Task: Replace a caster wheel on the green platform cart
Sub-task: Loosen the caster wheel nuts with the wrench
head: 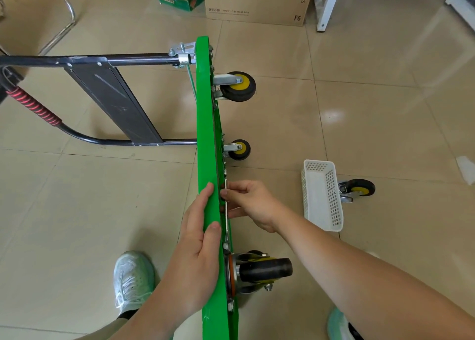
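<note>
1. Down the middle of the tiled floor, from 12 to 6 o'clock, the green cart stands on its long edge, wheels pointing to 3 o'clock.
2. Its black handle lies folded out flat towards 9 o'clock and takes up the floor on that side.
3. The left hand grips the cart's top edge near 6 o'clock, thumb and fingers curled over the rim.
4. The right hand pinches a thin metal tool held flat against the underside, just beside the left fingertips.
5. Two wheels are fixed at the far end and one black wheel at the near end, below the hands.
6. At 3 o'clock a white basket sits on the tiles with a loose wheel just behind it; bare floor lies between basket and cart.
7. A cardboard box stands past the cart's far edge at 12 o'clock.
</note>
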The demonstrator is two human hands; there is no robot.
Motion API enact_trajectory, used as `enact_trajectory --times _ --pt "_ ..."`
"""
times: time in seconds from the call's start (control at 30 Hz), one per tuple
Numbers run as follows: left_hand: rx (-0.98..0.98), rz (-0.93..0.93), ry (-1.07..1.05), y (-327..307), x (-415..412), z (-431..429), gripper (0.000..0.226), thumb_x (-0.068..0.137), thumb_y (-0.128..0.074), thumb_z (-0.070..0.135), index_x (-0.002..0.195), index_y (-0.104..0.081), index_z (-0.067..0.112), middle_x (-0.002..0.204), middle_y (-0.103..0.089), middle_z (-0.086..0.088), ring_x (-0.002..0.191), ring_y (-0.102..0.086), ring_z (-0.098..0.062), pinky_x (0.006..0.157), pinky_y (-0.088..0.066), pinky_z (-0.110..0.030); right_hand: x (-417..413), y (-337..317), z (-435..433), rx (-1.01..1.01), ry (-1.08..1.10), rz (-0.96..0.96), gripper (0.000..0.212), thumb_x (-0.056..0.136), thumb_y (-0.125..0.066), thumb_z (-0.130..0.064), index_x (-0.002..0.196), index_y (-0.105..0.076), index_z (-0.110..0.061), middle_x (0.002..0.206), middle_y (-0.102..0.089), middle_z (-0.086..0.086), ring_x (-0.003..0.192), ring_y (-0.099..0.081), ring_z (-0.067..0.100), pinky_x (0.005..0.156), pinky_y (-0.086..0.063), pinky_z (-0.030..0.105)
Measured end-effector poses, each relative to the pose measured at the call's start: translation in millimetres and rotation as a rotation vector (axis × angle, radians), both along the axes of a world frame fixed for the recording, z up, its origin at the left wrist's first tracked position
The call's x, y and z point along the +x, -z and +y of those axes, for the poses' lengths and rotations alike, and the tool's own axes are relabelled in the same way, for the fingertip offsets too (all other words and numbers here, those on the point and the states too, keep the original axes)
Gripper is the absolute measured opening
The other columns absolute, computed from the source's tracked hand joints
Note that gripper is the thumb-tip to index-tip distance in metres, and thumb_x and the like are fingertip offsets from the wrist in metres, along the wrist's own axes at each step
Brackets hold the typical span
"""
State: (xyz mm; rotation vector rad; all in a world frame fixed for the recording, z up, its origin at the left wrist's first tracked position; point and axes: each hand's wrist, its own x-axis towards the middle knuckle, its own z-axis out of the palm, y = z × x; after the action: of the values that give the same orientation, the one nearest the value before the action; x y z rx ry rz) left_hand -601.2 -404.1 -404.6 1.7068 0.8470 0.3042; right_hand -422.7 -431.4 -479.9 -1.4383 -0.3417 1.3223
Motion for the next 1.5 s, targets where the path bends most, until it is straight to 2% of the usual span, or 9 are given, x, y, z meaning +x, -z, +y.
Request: enact_trajectory --times 0.2,0.3,0.47,0.63,0.77,0.87,1.07,1.23,1.5 --pt "-0.012 -0.007 -0.006 2.0 -0.2 0.1 0.055 0.099 -0.035 0.035 0.147 -0.025 0.061 0.155 -0.030 0.033 0.142 -0.026 0.017 0.115 -0.024 -0.015 1.0 0.7 1.1 -0.052 0.000 0.026 0.035 0.097 -0.065 -0.008 0.127 -0.061 0.008 0.124 -0.064 0.033 0.098 -0.065 0.035 0.090 -0.059 0.047" --pt "-0.022 -0.009 -0.016 2.8 -0.6 0.0 0.057 0.096 -0.036 0.037 0.149 -0.026 0.058 0.156 -0.032 0.029 0.142 -0.029 0.014 0.118 -0.026 -0.021 -2.2 -0.2 -0.3 -0.060 -0.018 0.043 0.035 0.097 -0.065 -0.008 0.127 -0.061 0.008 0.122 -0.065 0.032 0.094 -0.066 0.032 0.080 -0.062 0.038" --pt "-0.019 -0.005 -0.016 3.0 -0.1 -0.1 0.058 0.093 -0.035 0.039 0.146 -0.026 0.061 0.154 -0.032 0.032 0.140 -0.029 0.016 0.111 -0.026 -0.009 -5.7 -4.3 -7.0 -0.005 0.005 -0.003 0.026 0.097 -0.064 -0.005 0.120 -0.066 0.006 0.102 -0.073 0.017 0.076 -0.073 0.017 0.063 -0.061 0.026" --pt "-0.001 -0.012 -0.019 3.3 -0.3 -0.3 0.059 0.093 -0.034 0.038 0.148 -0.025 0.060 0.156 -0.032 0.029 0.141 -0.029 0.015 0.117 -0.026 -0.020 -9.5 -19.5 -18.7 0.109 0.039 -0.061 0.023 0.097 -0.065 -0.006 0.119 -0.071 -0.008 0.108 -0.074 0.018 0.089 -0.075 0.025 0.080 -0.064 0.041" --pt "-0.002 -0.007 -0.016 2.4 -0.2 0.5 0.058 0.093 -0.035 0.039 0.146 -0.026 0.062 0.156 -0.034 0.028 0.141 -0.031 0.013 0.118 -0.027 -0.020 -19.8 -30.1 -39.3 0.204 0.093 -0.145 0.026 0.089 -0.074 -0.015 0.114 -0.074 -0.022 0.099 -0.075 0.002 0.094 -0.076 0.024 0.082 -0.063 0.037" --pt "-0.002 -0.021 -0.014 3.5 -0.7 0.0 0.053 0.103 -0.038 0.030 0.145 -0.027 0.061 0.154 -0.034 0.030 0.140 -0.031 0.016 0.113 -0.026 -0.009 -32.9 -36.4 -49.8 0.282 0.028 -0.275 0.033 0.085 -0.075 -0.029 0.118 -0.074 -0.025 0.106 -0.077 0.001 0.102 -0.074 0.023 0.095 -0.058 0.045" --pt "-0.014 -0.025 -0.018 4.0 -0.2 0.5 0.057 0.094 -0.037 0.038 0.145 -0.029 0.065 0.151 -0.037 0.034 0.140 -0.033 0.012 0.118 -0.028 -0.021 -32.8 -39.2 -59.1 0.304 0.097 -0.360 0.042 0.083 -0.076 -0.033 0.121 -0.074 -0.015 0.110 -0.077 0.005 0.105 -0.073 0.026 0.098 -0.055 0.052" --pt "-0.028 -0.022 -0.017 5.6 -0.6 0.8 0.058 0.093 -0.036 0.039 0.143 -0.027 0.068 0.154 -0.036 0.031 0.141 -0.034 0.010 0.121 -0.031 -0.034 -31.4 -33.6 -64.6 0.338 0.144 -0.364 0.033 0.082 -0.078 -0.029 0.115 -0.075 -0.026 0.102 -0.078 0.003 0.097 -0.075 0.024 0.093 -0.059 0.046" --pt "-0.017 -0.002 -0.012 4.2 -0.5 0.5 0.057 0.094 -0.035 0.040 0.141 -0.025 0.070 0.151 -0.033 0.038 0.141 -0.030 0.015 0.113 -0.026 -0.015 3.3 -55.1 -44.0 0.319 0.197 -0.178 0.024 0.086 -0.075 -0.004 0.106 -0.076 -0.019 0.094 -0.079 0.008 0.089 -0.077 0.028 0.074 -0.063 0.035"
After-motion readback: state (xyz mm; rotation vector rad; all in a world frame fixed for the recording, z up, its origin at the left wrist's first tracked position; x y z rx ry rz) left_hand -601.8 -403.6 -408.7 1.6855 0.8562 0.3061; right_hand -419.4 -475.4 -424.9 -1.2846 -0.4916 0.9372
